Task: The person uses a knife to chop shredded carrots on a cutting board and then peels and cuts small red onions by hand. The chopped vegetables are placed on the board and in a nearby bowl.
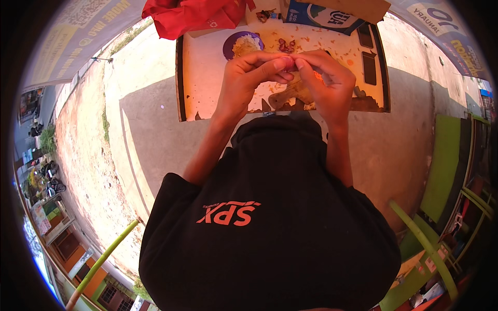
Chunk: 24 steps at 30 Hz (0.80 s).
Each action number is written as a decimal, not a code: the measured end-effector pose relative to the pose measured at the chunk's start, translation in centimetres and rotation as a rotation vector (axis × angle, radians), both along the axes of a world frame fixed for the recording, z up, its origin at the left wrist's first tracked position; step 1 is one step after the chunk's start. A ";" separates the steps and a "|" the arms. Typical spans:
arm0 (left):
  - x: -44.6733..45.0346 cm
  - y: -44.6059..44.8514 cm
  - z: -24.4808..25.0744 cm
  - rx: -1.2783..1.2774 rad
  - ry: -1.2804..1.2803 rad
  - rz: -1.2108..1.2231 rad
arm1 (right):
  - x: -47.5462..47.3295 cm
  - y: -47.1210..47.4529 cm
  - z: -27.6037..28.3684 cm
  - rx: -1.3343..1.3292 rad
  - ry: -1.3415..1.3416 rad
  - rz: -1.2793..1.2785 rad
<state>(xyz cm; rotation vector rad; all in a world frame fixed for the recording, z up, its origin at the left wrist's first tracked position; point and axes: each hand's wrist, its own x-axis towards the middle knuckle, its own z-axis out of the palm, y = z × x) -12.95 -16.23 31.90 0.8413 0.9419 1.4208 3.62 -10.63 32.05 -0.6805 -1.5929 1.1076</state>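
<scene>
A small reddish shallot (288, 63) is held between the fingertips of both hands, raised over the table. My left hand (249, 76) grips it from the left side of the picture, and my right hand (330, 76) pinches it from the right. Just beyond the fingers lies a little pile of shallots (286, 45). A purple plate (228, 46) holds a pale, chopped or sliced food that I cannot name surely. Below the hands, a wooden cutting board (286, 95) is partly hidden by my right hand, with something orange beside it.
The white table (198, 77) bears scattered orange-brown scraps. A red bag (198, 17) and a blue printed carton (321, 17) stand at its far edge. Two dark phone-like rectangles (369, 68) lie at the right. Green poles rise at both sides behind me.
</scene>
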 end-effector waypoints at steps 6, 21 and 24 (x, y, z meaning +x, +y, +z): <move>-0.4 -0.3 0.2 -0.002 0.093 -0.036 | 0.2 0.0 -0.2 -0.008 -0.007 0.013; 0.0 -0.7 0.4 0.037 0.096 0.057 | -0.3 -0.6 0.0 0.135 -0.041 -0.050; 0.3 -0.8 0.6 0.035 0.131 0.064 | 0.1 -0.6 0.1 0.148 -0.105 -0.042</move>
